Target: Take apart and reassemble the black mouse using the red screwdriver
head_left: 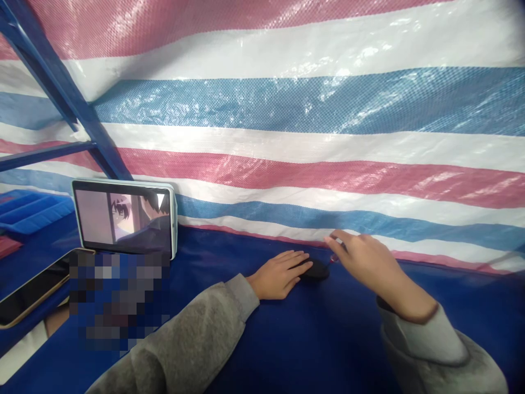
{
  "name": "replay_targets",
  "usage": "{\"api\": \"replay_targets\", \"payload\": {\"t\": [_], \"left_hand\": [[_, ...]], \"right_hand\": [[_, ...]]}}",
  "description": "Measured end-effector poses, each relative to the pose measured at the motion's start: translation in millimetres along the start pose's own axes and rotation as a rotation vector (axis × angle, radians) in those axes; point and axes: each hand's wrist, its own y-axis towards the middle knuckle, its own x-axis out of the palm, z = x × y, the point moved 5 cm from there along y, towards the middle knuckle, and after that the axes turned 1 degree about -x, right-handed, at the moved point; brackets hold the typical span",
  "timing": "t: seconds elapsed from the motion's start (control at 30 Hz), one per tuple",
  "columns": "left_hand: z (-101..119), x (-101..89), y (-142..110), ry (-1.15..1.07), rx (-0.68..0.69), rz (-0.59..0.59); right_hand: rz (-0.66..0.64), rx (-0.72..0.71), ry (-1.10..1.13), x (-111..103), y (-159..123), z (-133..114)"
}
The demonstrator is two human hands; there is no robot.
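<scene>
My left hand (283, 274) lies palm down on the blue table surface (311, 339). Its outstretched fingertips rest on the left end of a flat, dark, rounded object (315, 268) that looks like a computer mouse. Just beyond the other end of it, my right hand (365, 260) is raised, thumb and forefinger pinched together. A small, thin reddish piece (333, 256) shows beneath those fingertips; what it is I cannot make out. The remaining fingers of that hand are curled and partly hidden.
A tablet (125, 219) in a pale case leans upright at the left, playing a cartoon. Near it are a phone (39, 287), a pixelated patch and blue plastic trays (36, 210). Striped plastic sheeting (287, 109) hangs behind, beside a blue metal frame (61, 82).
</scene>
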Motion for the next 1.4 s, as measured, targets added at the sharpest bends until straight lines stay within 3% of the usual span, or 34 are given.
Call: {"api": "replay_targets", "payload": {"t": [0.17, 0.47, 0.97, 1.4], "left_hand": [[-1.2, 1.2, -0.4, -0.007, -0.011, 0.002], [-2.5, 0.5, -0.1, -0.033, -0.027, -0.002], [-1.3, -0.5, 0.0, -0.021, -0.022, 0.005], [-1.1, -0.9, -0.2, -0.016, -0.022, -0.001]], "right_hand": [[-0.040, 0.017, 0.046, -3.3, 0.3, -2.9], [0.049, 0.014, -0.006, -0.8, 0.3, 0.0], [-0.014, -0.004, 0.040, -5.9, 0.2, -5.4], [0.071, -0.019, 0.050, -3.5, 0.6, -2.0]]}}
